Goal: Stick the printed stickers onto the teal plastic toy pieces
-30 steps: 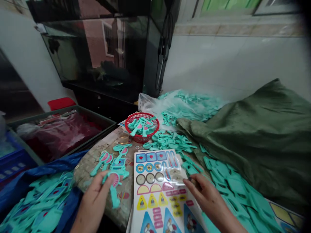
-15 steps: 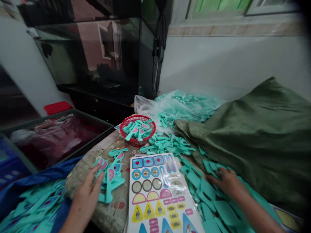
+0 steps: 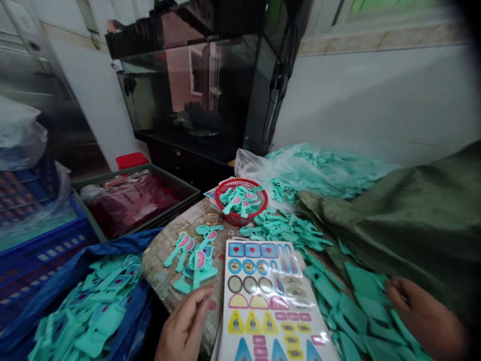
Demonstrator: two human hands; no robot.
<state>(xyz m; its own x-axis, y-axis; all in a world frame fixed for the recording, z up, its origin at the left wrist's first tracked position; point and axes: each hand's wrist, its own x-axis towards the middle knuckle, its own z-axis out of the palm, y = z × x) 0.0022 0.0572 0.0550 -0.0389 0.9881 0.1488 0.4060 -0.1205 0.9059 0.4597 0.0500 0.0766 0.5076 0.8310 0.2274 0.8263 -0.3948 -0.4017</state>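
The right hand (image 3: 424, 318) is curling over teal plastic blanks (image 3: 353, 313), apparently touching them, while the empty, loosely open left hand (image 3: 184, 323) is hovering beside a sticker sheet (image 3: 270, 301), its tiny print unreadable.

Left hand (image 3: 183, 325) open beside sticker sheet (image 3: 265, 286); right hand (image 3: 424, 316) on teal plastic blanks (image 3: 353, 313); red basket (image 3: 237, 218) beyond.

Dim, flat indoor light, perhaps from the window (image 3: 391, 7); edges bow and darken, and the right hand (image 3: 426, 318) looks soft.
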